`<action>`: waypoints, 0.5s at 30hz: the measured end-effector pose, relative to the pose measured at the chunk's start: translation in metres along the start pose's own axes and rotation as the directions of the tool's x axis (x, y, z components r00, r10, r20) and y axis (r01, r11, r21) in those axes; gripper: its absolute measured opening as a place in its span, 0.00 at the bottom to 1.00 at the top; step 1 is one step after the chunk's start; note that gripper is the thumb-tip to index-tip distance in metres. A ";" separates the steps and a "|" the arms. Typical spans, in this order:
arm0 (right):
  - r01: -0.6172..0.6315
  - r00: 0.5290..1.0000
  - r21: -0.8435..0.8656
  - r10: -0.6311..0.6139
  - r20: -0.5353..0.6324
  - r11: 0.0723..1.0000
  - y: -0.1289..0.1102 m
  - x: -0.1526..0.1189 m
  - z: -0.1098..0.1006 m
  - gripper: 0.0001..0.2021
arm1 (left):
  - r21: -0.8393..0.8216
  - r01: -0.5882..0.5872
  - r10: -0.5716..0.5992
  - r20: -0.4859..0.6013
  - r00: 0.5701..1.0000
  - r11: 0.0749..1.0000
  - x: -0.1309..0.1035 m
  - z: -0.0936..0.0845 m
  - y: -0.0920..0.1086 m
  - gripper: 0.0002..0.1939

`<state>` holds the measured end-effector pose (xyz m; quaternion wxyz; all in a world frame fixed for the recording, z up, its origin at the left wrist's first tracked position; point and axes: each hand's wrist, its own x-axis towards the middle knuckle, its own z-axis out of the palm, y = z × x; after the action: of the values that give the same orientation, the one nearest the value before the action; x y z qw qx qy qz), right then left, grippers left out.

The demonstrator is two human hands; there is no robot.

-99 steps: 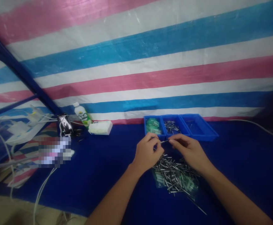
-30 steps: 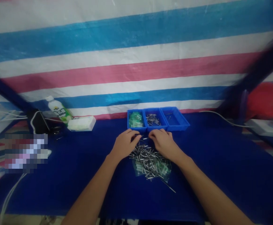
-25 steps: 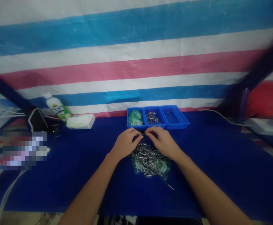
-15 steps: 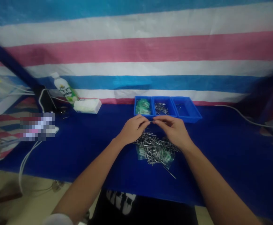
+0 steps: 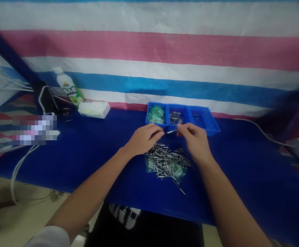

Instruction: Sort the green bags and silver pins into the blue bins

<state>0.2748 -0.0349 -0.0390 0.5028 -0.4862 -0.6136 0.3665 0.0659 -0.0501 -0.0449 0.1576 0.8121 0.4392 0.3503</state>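
Above the heap of metal pins (image 5: 164, 159), my right hand (image 5: 194, 137) pinches a thin metal pin (image 5: 171, 131) that points left. My left hand (image 5: 145, 137) has thumb and fingers brought close together beside the pin's left end; whatever lies between its fingertips is too small to make out. Green plastic packets (image 5: 178, 171) lie under the heap. Just behind my hands stand three joined blue bins: the left bin (image 5: 146, 115) holds green packets, the middle bin (image 5: 178, 107) many pins and the right bin (image 5: 209, 120) a few pins.
A white tissue pack (image 5: 95, 109) and a white-and-green bottle (image 5: 68, 85) stand at the back left of the blue table (image 5: 87, 151). White cables (image 5: 23, 166) hang at the left edge. Another cable (image 5: 262, 132) runs along the right. A striped sheet (image 5: 149, 51) hangs behind.
My hands have moved apart slightly, and my right hand has drawn to the right with the pin, which shows more now. The camera view has shifted and tilted a little.
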 end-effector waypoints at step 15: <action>-0.132 0.991 0.279 0.121 0.057 0.951 -0.003 0.004 -0.001 0.19 | 0.049 -0.042 0.043 -0.026 0.999 0.998 0.003 0.003 -0.002 0.09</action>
<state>0.2751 -0.0322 -0.0352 0.5302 -0.4406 -0.5323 0.4913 0.0681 -0.0467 -0.0470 0.1245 0.8200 0.4324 0.3537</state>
